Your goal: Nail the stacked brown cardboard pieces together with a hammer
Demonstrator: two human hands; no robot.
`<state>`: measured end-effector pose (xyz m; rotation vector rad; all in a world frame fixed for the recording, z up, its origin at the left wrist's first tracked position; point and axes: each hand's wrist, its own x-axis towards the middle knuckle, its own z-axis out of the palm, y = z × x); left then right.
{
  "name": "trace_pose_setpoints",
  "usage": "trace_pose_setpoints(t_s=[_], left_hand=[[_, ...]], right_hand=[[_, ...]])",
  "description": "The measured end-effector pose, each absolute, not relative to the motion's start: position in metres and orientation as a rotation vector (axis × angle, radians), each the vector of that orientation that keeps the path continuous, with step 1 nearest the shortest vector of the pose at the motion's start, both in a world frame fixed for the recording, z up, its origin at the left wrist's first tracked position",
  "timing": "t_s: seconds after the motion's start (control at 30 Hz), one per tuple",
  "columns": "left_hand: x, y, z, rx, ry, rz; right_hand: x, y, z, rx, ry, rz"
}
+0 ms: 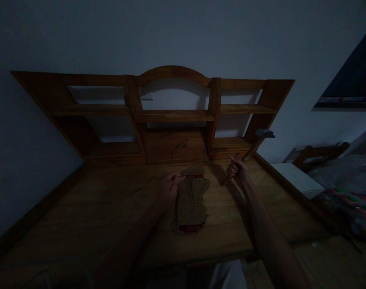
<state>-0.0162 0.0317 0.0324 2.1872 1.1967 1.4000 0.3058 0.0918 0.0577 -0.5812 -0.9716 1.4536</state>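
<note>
A hammer (265,133) is held up on the right, its metal head above the desk surface. My right hand (238,170) is closed around its wooden handle. Left of it lies a rough-edged piece of brown cardboard (192,206), covered with small dark marks. Several thin dark lines cluster near its upper part; whether they are nails or shadows I cannot tell. Red strips show at its top and bottom edges. My left hand (167,188) rests at the cardboard's upper left edge with fingers pinched together. What they pinch, if anything, is too dark to make out.
The wooden desk (104,204) carries a shelf unit (173,116) along its back, against the wall. A thin dark strand (179,147) shows before the middle compartment. A white surface (300,176) and a wooden chair back (321,151) stand to the right.
</note>
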Motion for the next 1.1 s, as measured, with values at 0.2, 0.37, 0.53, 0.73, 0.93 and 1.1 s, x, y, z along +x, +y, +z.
trace_pose_setpoints(t_s=[0.2,0.37,0.53,0.73,0.93,1.1], left_hand=[[-0.01,0.03,0.03,2.319,1.1,1.244],[-0.009,0.028,0.03,2.202,1.19,1.262],[-0.01,0.029,0.027,2.182,1.193,1.217],[-0.009,0.026,0.029,2.288,1.128,1.263],[-0.004,0.023,0.037,2.392,1.029,1.232],[-0.003,0.023,0.036,2.434,0.984,1.242]], right_hand=[[0.306,0.094,0.058,-0.567,-0.973,1.468],[0.305,0.091,0.059,-0.571,-0.969,1.46],[0.305,0.091,0.058,-0.572,-0.972,1.462],[0.305,0.092,0.059,-0.572,-0.984,1.462],[0.305,0.09,0.06,-0.574,-0.994,1.445],[0.306,0.091,0.059,-0.581,-0.997,1.464]])
